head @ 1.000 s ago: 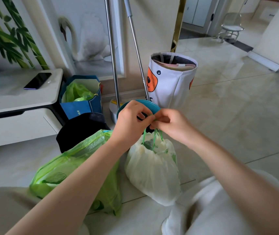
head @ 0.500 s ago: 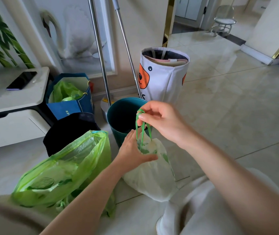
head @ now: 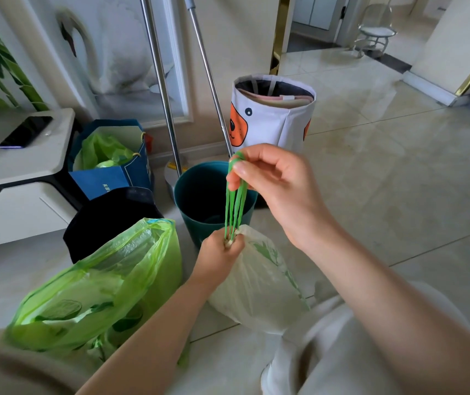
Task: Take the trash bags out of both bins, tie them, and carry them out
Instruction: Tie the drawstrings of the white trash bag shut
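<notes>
Both bags look to be out of their bins: the green trash bag sits open-mouthed on the floor, not yet tied. My left hand clenches the neck of the white trash bag in front of the teal bin, while my right hand, directly above, pinches its green drawstrings taut. Knotting and carrying remain.
</notes>
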{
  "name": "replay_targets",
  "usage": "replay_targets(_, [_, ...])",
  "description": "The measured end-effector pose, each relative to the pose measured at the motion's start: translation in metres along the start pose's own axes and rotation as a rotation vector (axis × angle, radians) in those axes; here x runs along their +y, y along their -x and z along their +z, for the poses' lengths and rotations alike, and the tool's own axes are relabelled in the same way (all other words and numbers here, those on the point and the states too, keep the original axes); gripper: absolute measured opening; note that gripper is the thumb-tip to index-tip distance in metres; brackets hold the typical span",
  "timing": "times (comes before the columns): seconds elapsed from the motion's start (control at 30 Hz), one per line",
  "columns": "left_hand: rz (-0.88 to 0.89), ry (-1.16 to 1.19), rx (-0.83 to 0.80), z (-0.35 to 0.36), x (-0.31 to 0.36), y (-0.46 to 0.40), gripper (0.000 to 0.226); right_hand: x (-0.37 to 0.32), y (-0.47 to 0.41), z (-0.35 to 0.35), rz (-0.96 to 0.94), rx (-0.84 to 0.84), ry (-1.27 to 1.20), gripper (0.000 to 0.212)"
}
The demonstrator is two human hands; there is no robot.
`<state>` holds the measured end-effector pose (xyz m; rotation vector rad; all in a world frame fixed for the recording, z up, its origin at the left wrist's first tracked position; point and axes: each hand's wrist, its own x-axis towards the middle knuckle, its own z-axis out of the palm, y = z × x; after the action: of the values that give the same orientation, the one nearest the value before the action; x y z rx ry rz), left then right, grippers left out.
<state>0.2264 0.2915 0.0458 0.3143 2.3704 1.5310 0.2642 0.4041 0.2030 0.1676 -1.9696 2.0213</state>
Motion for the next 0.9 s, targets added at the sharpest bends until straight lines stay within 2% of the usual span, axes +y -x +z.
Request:
replay_targets(0.1, [0.017,-0.152,-0.044,-0.003,-0.004,0.001,0.034,0.002,0.0,0.001,0.017,0.038,0.001,0.009])
replay_targets(0.27, [0.012,-0.28,-0.047,-0.019,-0.01,-0.006,0.03,0.005,0.0,0.0,-0.002,0.044,0.02,0.013])
replay_targets(0.4, [-0.012,-0.308,-0.1,-0.034,-0.01,-0.001,0.021,0.007,-0.006,0.001,0.004,0.007,0.076,0.017])
replay_targets(0.47, [0.033,-0.308,-0.118,-0.041,-0.008,0.004,0.028,0.009,-0.008,0.006,0.008,-0.001,0.107,0.013])
replay_targets(0.53, [0.115,-0.282,-0.044,-0.046,-0.007,0.011,0.033,0.012,-0.009,0.011,0.0,0.007,0.107,0.011])
replay_targets(0.63, [0.224,-0.257,0.115,-0.048,-0.011,0.025,0.03,0.017,-0.009,0.018,-0.011,0.006,0.101,0.01])
replay_targets(0.8, [0.281,-0.256,0.289,-0.058,-0.01,0.031,0.028,0.019,-0.013,0.021,-0.021,0.005,0.093,0.008])
replay_targets(0.9, [0.299,-0.276,0.269,-0.068,-0.008,0.028,0.017,0.02,-0.013,0.02,-0.016,0.006,0.075,0.009])
